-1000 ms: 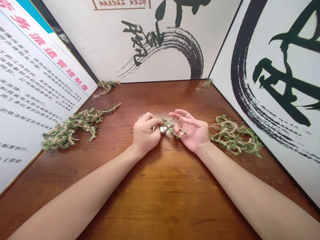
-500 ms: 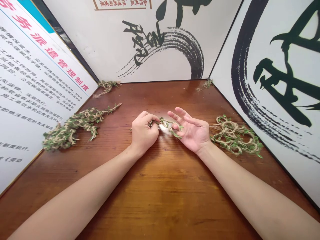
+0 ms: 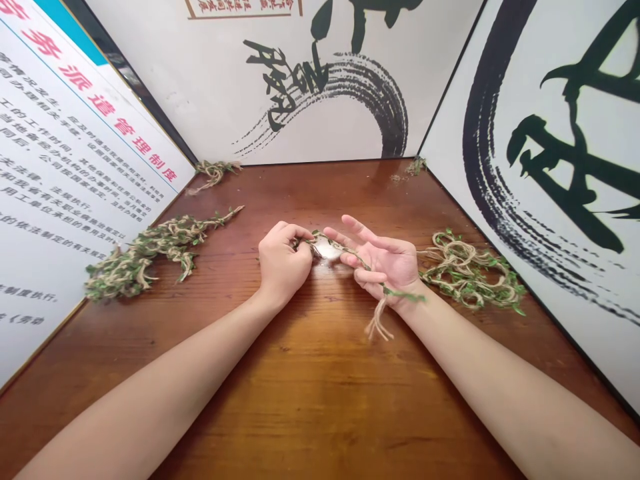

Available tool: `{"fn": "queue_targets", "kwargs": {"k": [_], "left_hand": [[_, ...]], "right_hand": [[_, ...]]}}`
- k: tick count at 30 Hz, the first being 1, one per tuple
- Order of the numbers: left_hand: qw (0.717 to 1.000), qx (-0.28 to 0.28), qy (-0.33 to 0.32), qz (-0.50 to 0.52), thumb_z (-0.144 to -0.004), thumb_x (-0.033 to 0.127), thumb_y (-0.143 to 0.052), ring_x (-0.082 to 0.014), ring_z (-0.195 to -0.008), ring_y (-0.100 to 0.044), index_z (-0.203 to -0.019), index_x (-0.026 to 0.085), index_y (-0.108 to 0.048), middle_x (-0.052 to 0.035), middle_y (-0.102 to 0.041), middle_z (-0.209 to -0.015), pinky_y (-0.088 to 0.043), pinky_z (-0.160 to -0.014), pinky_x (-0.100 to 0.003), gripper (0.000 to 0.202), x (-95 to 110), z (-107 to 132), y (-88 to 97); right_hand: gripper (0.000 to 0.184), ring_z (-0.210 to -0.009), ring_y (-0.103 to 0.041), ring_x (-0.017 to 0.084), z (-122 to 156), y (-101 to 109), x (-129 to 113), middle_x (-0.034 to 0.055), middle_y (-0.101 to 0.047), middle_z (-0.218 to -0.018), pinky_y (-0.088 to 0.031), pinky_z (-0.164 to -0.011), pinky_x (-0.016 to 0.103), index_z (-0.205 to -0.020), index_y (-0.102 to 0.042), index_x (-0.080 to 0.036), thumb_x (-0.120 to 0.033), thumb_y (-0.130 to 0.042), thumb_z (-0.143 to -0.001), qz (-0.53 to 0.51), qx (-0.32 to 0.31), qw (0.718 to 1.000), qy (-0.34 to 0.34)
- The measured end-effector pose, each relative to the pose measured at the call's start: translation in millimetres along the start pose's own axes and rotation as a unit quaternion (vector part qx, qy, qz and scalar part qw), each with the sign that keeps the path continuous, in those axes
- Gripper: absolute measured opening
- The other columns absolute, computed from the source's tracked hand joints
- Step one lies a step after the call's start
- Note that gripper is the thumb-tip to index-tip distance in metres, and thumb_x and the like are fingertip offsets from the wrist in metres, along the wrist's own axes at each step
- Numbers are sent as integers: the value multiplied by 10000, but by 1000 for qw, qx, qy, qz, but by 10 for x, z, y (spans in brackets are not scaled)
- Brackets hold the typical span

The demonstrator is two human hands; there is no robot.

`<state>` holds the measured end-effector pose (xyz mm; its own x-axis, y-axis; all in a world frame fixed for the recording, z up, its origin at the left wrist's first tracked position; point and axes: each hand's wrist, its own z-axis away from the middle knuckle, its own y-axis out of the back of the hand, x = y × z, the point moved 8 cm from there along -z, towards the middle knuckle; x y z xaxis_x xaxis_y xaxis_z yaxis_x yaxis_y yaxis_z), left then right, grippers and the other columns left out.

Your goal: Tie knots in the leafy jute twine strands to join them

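My left hand (image 3: 284, 261) is closed, pinching a length of leafy twine (image 3: 353, 252), brown cord with small green leaves. From those fingertips the twine runs across to my right hand (image 3: 387, 261). That hand is turned palm up, its upper fingers stretched out and spread. A lower finger lies bent over the twine and holds it. Past this finger, the frayed cord end (image 3: 380, 323) and a blurred green leaf hang over the heel of the palm. Just right of my right wrist lies a loose coil of leafy twine (image 3: 470, 270).
A heap of leafy twine pieces (image 3: 145, 257) lies on the left of the wooden table (image 3: 300, 400). A small tuft (image 3: 216, 173) sits in the back left corner, and green scraps (image 3: 416, 167) at the back right. Printed panels (image 3: 320, 133) enclose three sides.
The frayed twine end has come out over my right palm and hangs toward me. My right hand's lower fingers have bent around the twine. My left hand has shifted slightly left, still pinching.
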<state>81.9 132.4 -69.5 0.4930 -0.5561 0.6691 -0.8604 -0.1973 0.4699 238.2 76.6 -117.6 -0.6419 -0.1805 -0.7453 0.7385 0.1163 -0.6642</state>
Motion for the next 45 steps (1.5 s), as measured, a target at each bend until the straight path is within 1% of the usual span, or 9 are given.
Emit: {"fn": "queue_targets", "kwargs": {"k": [5,8,14,17,21,25,30,35,45], "left_hand": [[997,-9,64,52,-704,35,-609,-118,-581,-568,-692,201,-721,18,-686,-690,-469,-574,-260,201,-132,-14,-34],[988,-29,113,97,-718,62,-630,-114,-555,-574,-705,190,-709,24,-690,-661,-465,-542,-247,151,-183,-2,-73],[983,-42,112,141,-744,116,-701,-126,-628,-646,-839,182,-711,-19,-752,-795,-530,-591,-250,116,-190,6,-107],[982,-42,105,152,-769,139,-724,-124,-642,-657,-923,178,-698,-42,-761,-865,-528,-581,-242,162,-200,8,-125],[977,-45,98,186,-807,194,-737,-110,-605,-639,-964,172,-680,-45,-753,-860,-500,-539,-226,168,-144,18,-128],[971,-76,69,215,-820,240,-756,-133,-685,-699,-1001,168,-685,-49,-766,-868,-543,-593,-233,207,6,41,-125],[965,-113,32,233,-823,206,-742,-154,-770,-741,-1069,166,-685,-50,-780,-874,-571,-657,-245,256,119,76,-143],[961,-146,41,233,-849,227,-718,-96,-540,-612,-1141,166,-669,-23,-762,-798,-462,-474,-221,302,106,99,-191],[950,-215,31,225,-893,243,-668,-117,-585,-663,-1188,158,-640,-23,-770,-777,-521,-576,-245,309,144,131,-300]], "right_hand": [[366,-922,-680,232,-48,103,-41,96,-698,-1229,-567,-657,345,-1121,-634,-238,-340,-618,-770,5,83,993,79],[289,-1087,-653,275,10,130,-115,92,-662,-1226,-563,-901,460,-1050,-638,-243,-323,-652,-773,97,168,965,178],[304,-1410,-408,312,381,-65,-387,72,-522,-1419,-370,-1139,532,-1108,-637,-304,-191,-640,-826,377,305,803,347],[330,-1042,-631,254,289,-81,-292,68,-661,-1109,-517,-916,451,-1173,-603,-298,-222,-634,-854,346,246,852,307],[361,-749,-652,190,62,-125,-51,38,-719,-915,-545,-716,376,-1250,-617,-269,-298,-617,-890,332,132,914,191],[472,-1085,-688,227,17,-151,-56,68,-727,-1257,-545,-979,432,-1378,-603,-276,-323,-583,-909,310,103,926,188],[627,-1445,-489,248,-14,-232,-38,-31,-587,-1509,-348,-1236,482,-1427,-607,-331,-210,-536,-816,282,17,945,163],[695,-1450,-489,280,-33,-126,-12,1,-612,-1483,-381,-1215,491,-1428,-622,-285,-186,-559,-743,259,40,955,140],[433,-1305,-627,271,-19,58,-49,68,-663,-1419,-584,-1028,458,-1308,-712,-242,-364,-616,-904,233,178,939,179]]}}
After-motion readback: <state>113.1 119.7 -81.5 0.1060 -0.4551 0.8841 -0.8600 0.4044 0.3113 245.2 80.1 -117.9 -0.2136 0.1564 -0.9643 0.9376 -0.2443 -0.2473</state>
